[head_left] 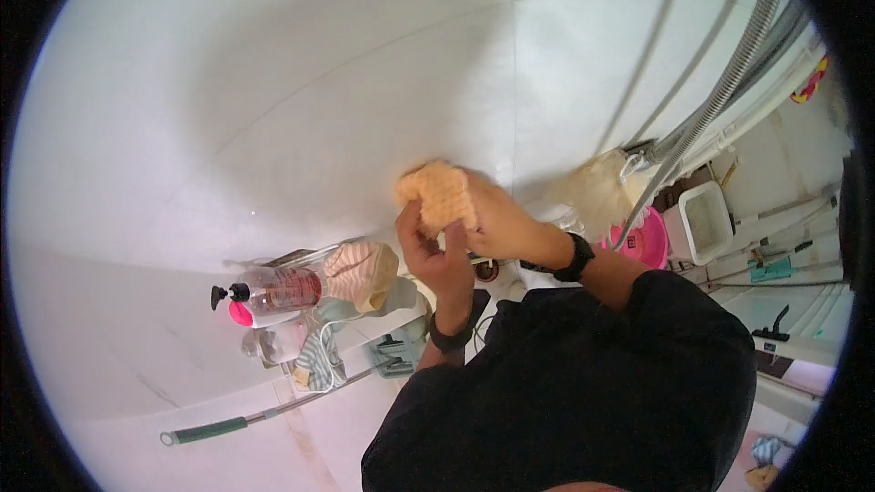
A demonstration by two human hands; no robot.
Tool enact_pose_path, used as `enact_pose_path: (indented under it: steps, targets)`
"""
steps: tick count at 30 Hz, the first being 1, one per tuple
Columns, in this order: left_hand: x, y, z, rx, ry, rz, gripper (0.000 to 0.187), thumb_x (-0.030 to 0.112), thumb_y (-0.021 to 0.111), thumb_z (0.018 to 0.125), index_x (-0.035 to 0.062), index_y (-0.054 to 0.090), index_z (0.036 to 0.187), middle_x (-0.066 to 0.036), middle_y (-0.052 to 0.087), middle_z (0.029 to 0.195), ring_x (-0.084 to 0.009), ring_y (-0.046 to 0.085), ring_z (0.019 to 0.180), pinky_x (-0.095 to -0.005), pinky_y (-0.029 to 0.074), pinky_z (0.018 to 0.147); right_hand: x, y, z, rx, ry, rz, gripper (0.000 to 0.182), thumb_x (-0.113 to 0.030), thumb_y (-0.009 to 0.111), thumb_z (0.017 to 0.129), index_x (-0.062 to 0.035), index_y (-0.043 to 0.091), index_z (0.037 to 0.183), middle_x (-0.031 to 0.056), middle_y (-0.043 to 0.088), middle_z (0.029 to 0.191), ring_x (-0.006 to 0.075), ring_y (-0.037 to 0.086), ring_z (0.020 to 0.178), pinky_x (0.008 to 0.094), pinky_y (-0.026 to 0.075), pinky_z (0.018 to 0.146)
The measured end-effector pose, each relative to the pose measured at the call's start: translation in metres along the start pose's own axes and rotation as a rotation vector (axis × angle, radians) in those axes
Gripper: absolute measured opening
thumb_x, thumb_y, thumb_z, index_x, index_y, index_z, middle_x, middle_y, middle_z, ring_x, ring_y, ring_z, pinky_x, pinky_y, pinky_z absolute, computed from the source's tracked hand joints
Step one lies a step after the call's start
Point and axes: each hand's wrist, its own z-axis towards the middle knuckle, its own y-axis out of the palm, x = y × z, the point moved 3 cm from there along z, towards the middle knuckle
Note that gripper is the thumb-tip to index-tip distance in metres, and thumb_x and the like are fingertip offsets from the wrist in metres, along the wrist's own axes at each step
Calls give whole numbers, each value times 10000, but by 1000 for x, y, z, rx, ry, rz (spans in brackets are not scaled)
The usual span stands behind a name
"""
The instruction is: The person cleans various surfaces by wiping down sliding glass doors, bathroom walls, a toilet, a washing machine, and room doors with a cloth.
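Observation:
A fluffy, waffle-textured orange cloth (439, 193) is bunched up in front of a white wall, between my two hands. My left hand (436, 251) pinches its lower edge between thumb and fingers. My right hand (499, 217) grips the cloth from the right, and the cloth hides most of those fingers. Both wrists wear dark bands. To the left of my left hand, a striped pink cloth (357, 273) hangs beside a clear pump bottle (283, 290) with reddish contents.
A striped grey cloth (316, 360) and a green-handled pole (210, 430) are at lower left. On the right are a metal hose (729, 82), a pink basin (645, 241) and a white bin (706, 219). The white wall (319, 64) fills the upper view.

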Motion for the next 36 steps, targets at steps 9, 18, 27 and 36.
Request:
enact_pose_path:
  steps: [9, 18, 27, 36]
  targets:
    - [4, 91, -1, -449, 377, 181, 474, 26, 736, 767, 1, 572, 1212, -197, 587, 1167, -345, 599, 1038, -375, 486, 893, 47, -68, -55, 398, 136, 173, 433, -208, 654, 841, -9, 544, 1210, 160, 643, 1090, 284, 649, 962, 372, 503, 856]
    - [-61, 20, -16, -372, 172, 311, 427, 68, 679, 820, -40, 530, 1205, -206, 551, 1228, -327, 536, 1150, -410, 425, 984, 66, 3, -57, 100, 127, 94, 439, -151, 606, 839, -13, 513, 1245, 197, 587, 1189, 362, 578, 1095, 410, 447, 961]
    - [-78, -73, -14, 86, 76, 395, 435, 120, 629, 898, -66, 451, 1250, -177, 508, 1177, -271, 523, 1083, -368, 459, 912, 17, 84, -8, -157, 126, 210, 481, -261, 582, 893, 15, 435, 1259, 265, 566, 1156, 454, 535, 1088, 471, 453, 934]
    - [-84, -16, -17, -156, 39, 284, 358, 133, 693, 847, -51, 573, 1129, -146, 601, 1161, -234, 580, 1032, -347, 500, 851, 48, 39, -43, 33, 102, 200, 325, -224, 583, 913, -9, 537, 1152, 193, 608, 1096, 388, 595, 968, 447, 481, 883]
